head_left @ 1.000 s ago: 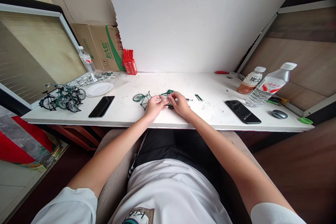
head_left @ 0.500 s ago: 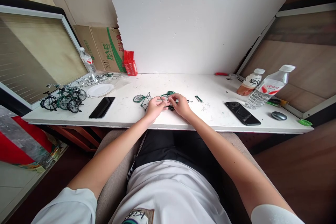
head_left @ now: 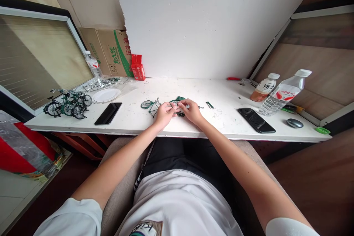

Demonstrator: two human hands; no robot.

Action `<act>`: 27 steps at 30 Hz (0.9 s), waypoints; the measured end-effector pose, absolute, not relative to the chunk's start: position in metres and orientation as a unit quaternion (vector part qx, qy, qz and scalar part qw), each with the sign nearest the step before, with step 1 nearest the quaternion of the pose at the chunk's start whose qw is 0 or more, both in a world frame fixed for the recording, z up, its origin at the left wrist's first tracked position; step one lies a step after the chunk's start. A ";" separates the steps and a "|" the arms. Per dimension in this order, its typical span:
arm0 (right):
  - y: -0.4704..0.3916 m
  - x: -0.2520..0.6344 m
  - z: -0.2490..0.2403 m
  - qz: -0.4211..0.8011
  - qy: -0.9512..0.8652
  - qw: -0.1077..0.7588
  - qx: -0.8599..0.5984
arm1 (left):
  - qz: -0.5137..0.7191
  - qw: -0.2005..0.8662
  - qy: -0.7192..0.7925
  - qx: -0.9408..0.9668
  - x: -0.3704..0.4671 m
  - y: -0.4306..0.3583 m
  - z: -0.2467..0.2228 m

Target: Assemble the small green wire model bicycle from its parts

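My left hand [head_left: 165,113] and my right hand [head_left: 191,110] meet fingertip to fingertip above the white table, both closed in a pinch. Whatever lies between the fingers is too small to make out. Just left of my left hand is a small model bicycle frame [head_left: 153,111] with a green wheel [head_left: 146,104]. Beyond the fingertips lies a green part [head_left: 180,98], and a small black wheel [head_left: 180,114] shows between the hands. A short green piece [head_left: 210,105] rests to the right of my right hand.
Several assembled model bicycles [head_left: 68,104] stand at the left, near white plates [head_left: 106,95] and a phone [head_left: 108,113]. On the right are a black phone [head_left: 256,120], a mouse [head_left: 294,122] and two bottles [head_left: 284,92]. A red box [head_left: 138,67] stands at the back.
My fingers have shifted slightly, and more of the small black wheel shows between my hands. Both hands remain together in the same place.
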State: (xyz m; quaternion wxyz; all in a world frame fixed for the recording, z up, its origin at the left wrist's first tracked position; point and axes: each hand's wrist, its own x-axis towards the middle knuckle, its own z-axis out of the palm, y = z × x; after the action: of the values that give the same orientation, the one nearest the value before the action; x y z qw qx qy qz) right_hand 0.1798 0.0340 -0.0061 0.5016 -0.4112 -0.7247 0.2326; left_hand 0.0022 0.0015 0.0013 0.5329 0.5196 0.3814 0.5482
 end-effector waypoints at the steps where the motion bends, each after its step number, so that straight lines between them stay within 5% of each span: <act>1: 0.033 0.179 -0.006 0.230 -0.726 0.500 -0.412 | 0.549 0.531 0.383 0.519 0.002 0.002 0.001; 27: 0.032 0.179 -0.003 0.272 -0.717 0.483 -0.422 | 0.549 0.507 0.398 0.533 0.004 0.000 0.002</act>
State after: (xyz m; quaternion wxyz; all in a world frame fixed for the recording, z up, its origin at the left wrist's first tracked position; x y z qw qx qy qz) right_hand 0.1792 0.0323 -0.0032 0.4831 -0.4217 -0.7174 0.2721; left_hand 0.0042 -0.0003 0.0025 0.5065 0.5327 0.3976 0.5491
